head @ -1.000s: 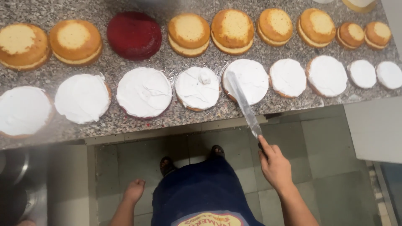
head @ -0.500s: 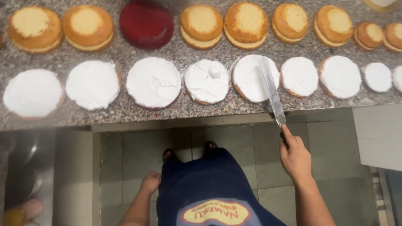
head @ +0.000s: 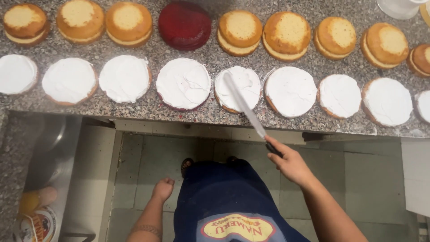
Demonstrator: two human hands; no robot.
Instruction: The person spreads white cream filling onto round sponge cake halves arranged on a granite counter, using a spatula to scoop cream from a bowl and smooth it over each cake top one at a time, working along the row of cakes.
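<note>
PLACE: a bakery or cake kitchen | SURFACE: long speckled grey granite counter [head: 215,114] — pale tiled floor [head: 148,157] below | GOODS: a far row of round golden sponge cakes [head: 286,29] with one dark red round cake [head: 184,24], a near row of white-iced cake rounds [head: 183,83] | WEAR: dark blue apron [head: 224,201] — batch work, many cakes alike.

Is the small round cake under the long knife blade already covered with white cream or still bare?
Covered: the small round cake shows white cream across its top, under the long metal spatula blade held by the right hand.
</note>
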